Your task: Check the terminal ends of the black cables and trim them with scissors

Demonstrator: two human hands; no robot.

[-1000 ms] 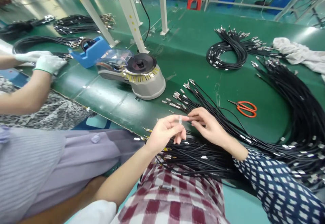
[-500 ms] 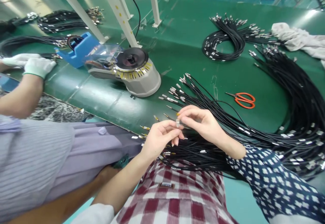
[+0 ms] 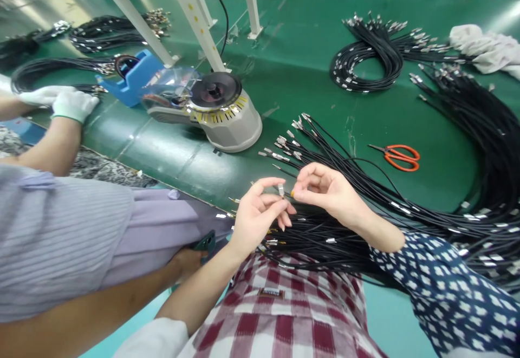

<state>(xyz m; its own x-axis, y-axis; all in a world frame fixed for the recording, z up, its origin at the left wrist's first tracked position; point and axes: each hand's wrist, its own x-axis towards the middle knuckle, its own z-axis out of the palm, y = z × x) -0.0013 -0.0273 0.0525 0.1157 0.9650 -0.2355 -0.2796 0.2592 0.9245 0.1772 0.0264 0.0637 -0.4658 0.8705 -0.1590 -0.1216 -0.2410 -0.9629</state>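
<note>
Near the bench's front edge, my left hand holds a cable end with a small silver-white tag standing up between its fingertips. To its right, my right hand is closed in a pinch on a small yellow piece, perhaps tape; its kind is too small to tell. A slight gap separates the two hands. Under and beside them lie many black cables with metal ends, some with yellow bands. The fingers partly hide the held cable.
A grey round tape dispenser stands left of centre beside a blue tape holder. Orange-handled scissors lie right of the loose cables. Coiled cables and a white cloth lie farther back. A co-worker's gloved hands rest at left.
My right hand has drawn away to the right from the silver-white tag, keeping the yellow piece. My left hand stays almost in place with the cable. The whole view has shifted slightly.
</note>
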